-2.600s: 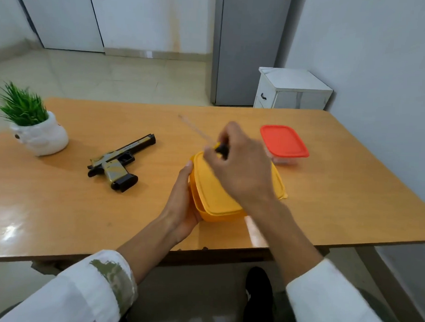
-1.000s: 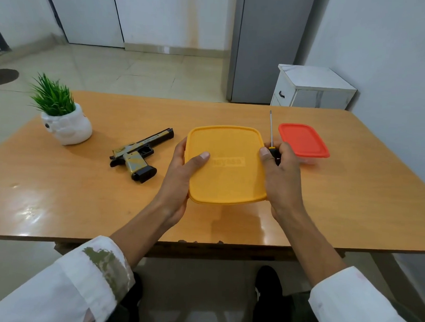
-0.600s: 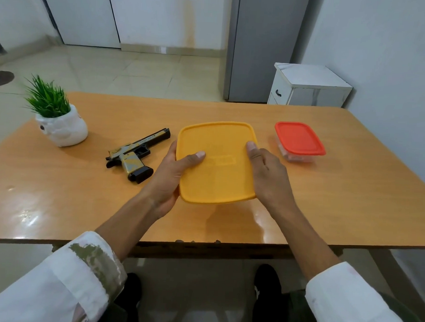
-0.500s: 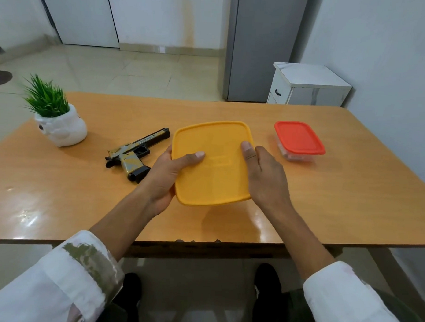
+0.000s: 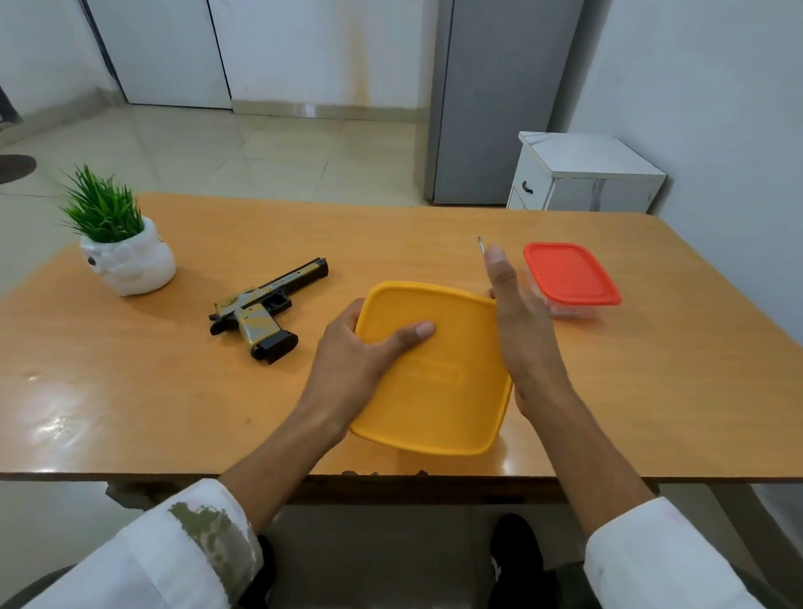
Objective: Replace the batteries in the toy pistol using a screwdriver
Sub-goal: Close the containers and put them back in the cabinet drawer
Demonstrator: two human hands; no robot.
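Near middle: yellow box, left hand gripping its left side, right hand flat along its right
Left of box: toy pistol near the left hand, narrow gap between
Far left: plant pot, well apart from the pistol, open table in front
Right rear: red-lidded box just beside the right hand, screwdriver tip poking past its fingertip
Right: open tabletop out to the edge

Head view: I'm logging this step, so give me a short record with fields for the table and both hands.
Left hand: grips the left edge of the square yellow plastic box, thumb on its lid.
Right hand: against the box's right edge; grip hidden.
Screwdriver: only its thin metal tip shows beyond the right forefinger.
Camouflage toy pistol: lies untouched left of the box.
Red-lidded clear tub: shut, right of the box.
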